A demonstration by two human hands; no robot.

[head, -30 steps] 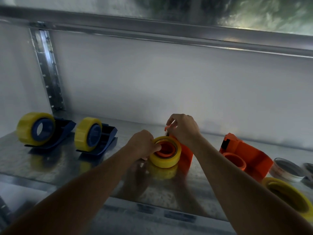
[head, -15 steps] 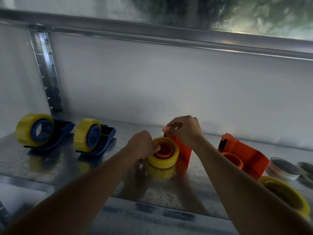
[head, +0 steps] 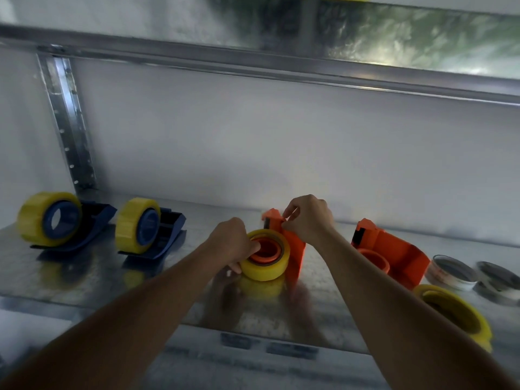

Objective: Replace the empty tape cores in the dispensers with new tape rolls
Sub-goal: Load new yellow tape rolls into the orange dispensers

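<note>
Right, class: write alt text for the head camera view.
A left hand grips a yellow tape roll on an orange dispenser while the right hand pinches at its top; two loaded blue dispensers stand left.

A galvanized metal shelf (head: 70,277) — shiny, mirroring what stands on it — backs onto a plain white wall (head: 281,153). A perforated steel upright (head: 67,122) rises at left; another shelf's mottled underside (head: 394,38) spans overhead.
</note>
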